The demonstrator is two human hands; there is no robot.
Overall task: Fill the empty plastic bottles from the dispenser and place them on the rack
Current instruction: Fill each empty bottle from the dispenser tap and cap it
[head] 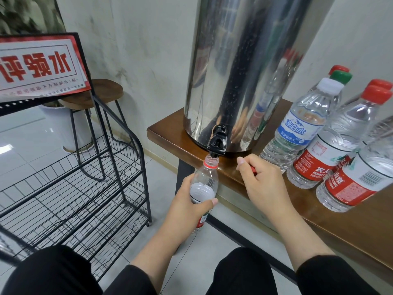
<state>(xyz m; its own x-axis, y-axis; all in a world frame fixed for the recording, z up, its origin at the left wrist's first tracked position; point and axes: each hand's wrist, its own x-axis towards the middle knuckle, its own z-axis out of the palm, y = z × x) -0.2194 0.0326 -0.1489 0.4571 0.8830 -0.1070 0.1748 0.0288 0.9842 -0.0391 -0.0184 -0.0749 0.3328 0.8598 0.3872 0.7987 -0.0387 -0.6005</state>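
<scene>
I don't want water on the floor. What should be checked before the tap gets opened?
1. Bottle mouth under the black tap: ok, directly below the spout.
2. Cap off: ok, the neck is open.
3. Left hand grips the bottle: ok.
4. Right hand free for the tap: not ok, it pinches something red, likely the cap.
5. Water flowing: cannot tell; no stream visible.
6. Rack has room: ok, its visible shelves hold no bottles.

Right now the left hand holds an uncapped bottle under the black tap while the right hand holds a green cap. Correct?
Not quite: the head view shows the right hand holding a red cap, not green. The left hand does hold the uncapped bottle under the black tap.
</scene>
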